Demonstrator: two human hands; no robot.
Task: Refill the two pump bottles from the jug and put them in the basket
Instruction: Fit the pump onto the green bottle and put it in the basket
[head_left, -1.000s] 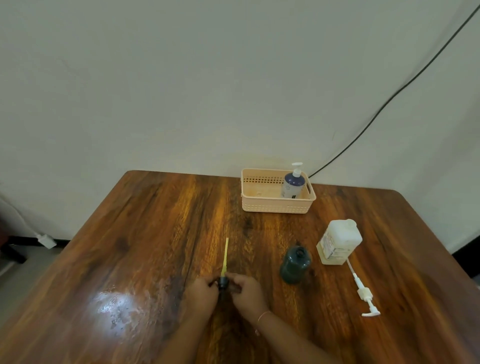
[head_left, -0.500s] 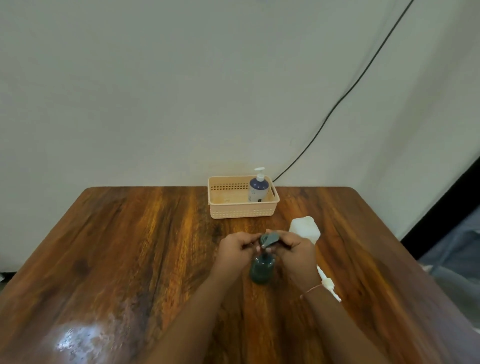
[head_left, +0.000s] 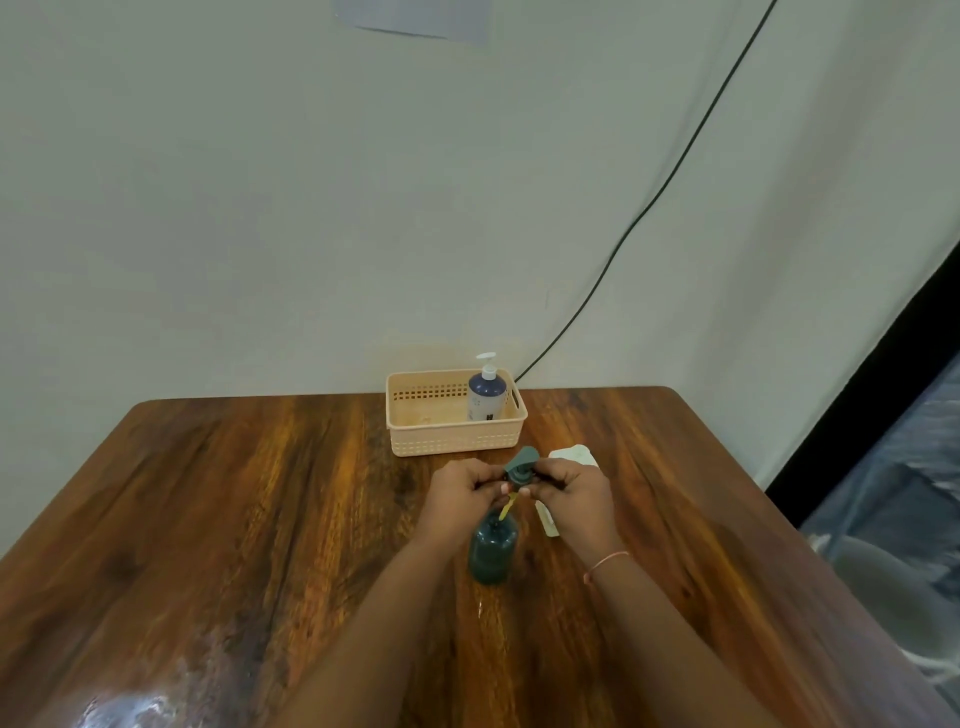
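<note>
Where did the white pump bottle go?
In the head view the white pump bottle stands upright inside the right end of the peach basket, at the table's far edge by the wall, beyond both hands.

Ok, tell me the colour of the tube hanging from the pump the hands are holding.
Yellow. The tube shows best in the head view, dipping into the dark green bottle.

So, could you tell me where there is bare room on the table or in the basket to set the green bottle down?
The basket is free left of the blue pump bottle. The table is bare all across its left half. It is crowded right of the green bottle, where both hands hold the pump head and the jug and white pump lie.
</note>
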